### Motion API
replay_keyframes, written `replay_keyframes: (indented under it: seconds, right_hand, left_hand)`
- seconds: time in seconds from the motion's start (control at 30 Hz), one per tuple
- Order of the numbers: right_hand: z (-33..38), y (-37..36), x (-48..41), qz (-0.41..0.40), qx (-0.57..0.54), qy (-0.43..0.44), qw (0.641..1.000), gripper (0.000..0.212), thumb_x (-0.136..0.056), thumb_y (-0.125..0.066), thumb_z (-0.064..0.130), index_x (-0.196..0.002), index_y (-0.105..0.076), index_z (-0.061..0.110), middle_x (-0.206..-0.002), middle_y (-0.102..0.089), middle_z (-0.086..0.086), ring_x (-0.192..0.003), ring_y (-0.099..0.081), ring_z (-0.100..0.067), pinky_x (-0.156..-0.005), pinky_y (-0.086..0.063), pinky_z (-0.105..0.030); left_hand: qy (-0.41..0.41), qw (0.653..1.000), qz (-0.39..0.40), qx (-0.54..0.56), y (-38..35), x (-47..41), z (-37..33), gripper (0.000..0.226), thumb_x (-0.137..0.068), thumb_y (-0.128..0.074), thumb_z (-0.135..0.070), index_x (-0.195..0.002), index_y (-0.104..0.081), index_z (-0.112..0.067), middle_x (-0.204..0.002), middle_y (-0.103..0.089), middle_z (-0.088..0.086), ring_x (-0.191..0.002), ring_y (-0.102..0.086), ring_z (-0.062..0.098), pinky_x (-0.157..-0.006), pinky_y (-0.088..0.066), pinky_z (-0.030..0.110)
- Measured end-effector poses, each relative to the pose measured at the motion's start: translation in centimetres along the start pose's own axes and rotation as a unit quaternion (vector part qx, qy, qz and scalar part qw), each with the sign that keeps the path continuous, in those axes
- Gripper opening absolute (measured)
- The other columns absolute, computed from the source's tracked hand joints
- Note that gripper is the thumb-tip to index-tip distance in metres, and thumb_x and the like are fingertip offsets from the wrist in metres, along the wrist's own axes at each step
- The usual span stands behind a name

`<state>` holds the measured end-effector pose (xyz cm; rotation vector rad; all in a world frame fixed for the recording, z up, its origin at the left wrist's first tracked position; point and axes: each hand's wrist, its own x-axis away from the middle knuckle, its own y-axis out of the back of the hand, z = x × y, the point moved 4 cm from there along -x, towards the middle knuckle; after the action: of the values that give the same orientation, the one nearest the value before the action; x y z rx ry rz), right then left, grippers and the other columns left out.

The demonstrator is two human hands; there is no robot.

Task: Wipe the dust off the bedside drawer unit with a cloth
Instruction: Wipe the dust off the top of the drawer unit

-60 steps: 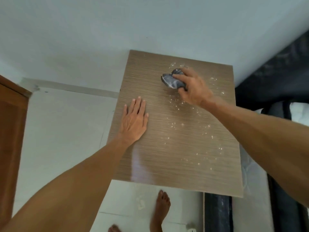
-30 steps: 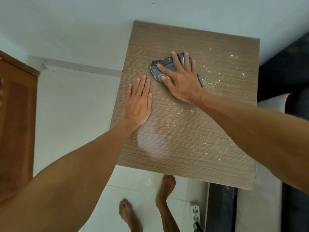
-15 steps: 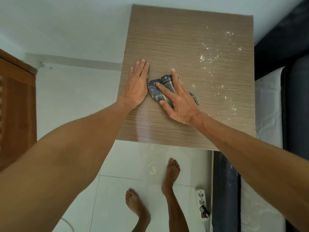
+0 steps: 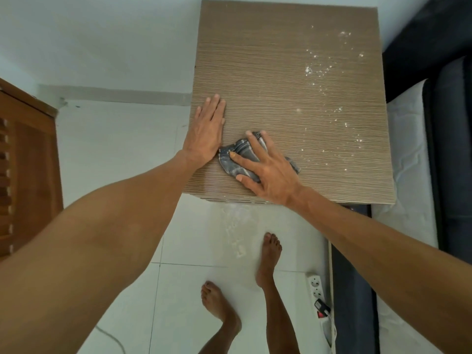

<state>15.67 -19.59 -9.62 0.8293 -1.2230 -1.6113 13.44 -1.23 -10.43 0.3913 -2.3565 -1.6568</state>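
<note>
Cloth (image 4: 241,159): pressed under spread right hand (image 4: 268,175) fingers, dragged nearer to unit's (image 4: 268,72) front edge. Left hand (image 4: 207,131) flat, open. Dust (image 4: 327,98) beyond fingertips remains; wiping unfinished.

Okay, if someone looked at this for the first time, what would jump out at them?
Probably the right hand pressing a grey cloth flat near the front edge of the wood-grain drawer unit. Next, white dust specks scattered over its right side, and the left hand lying flat beside the cloth.
</note>
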Motion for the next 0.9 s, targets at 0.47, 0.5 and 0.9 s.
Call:
replay_keyframes:
  seconds: [0.47, 0.5, 0.9]
  right_hand:
    - [3.1, 2.2, 4.3, 0.162, -0.073, 0.261, 0.949, 0.058, -0.069, -0.080, 0.002, -0.123, -0.066, 0.018, -0.146, -0.047, -0.012, -0.132, -0.045, -0.036, -0.104, -0.045, -0.048]
    - [2.0, 3.1, 4.2, 0.162, -0.076, 0.257, 0.950, 0.058, -0.068, -0.080, 0.002, -0.121, -0.067, 0.018, -0.145, -0.048, -0.012, -0.127, -0.051, -0.035, -0.104, -0.045, -0.045]
    - [-22.1, 14.6, -9.7, -0.021, -0.015, -0.038, 0.999, 0.053, -0.086, -0.062, 0.001, -0.135, -0.056, 0.019, -0.156, -0.029, -0.016, -0.133, -0.040, -0.046, -0.102, -0.038, -0.061]
  left_hand:
    - [0.021, 0.997, 0.056, -0.051, 0.2, -0.7, -2.4, 0.053, -0.104, -0.021, -0.026, -0.152, -0.012, -0.004, -0.161, -0.007, 0.014, -0.149, -0.005, 0.028, -0.121, -0.005, 0.043]
    - [0.019, 0.997, 0.059, -0.051, 0.2, -1.2, -3.0, 0.053, -0.104, -0.021, -0.027, -0.152, -0.011, -0.004, -0.161, -0.007, 0.013, -0.149, -0.004, 0.028, -0.121, -0.005, 0.044]
    - [0.031, 0.999, 0.019, -0.033, -2.5, -10.1, -7.3, 0.053, -0.104, -0.020, -0.028, -0.151, -0.014, -0.005, -0.161, -0.008, 0.013, -0.149, -0.006, 0.027, -0.120, -0.005, 0.045]
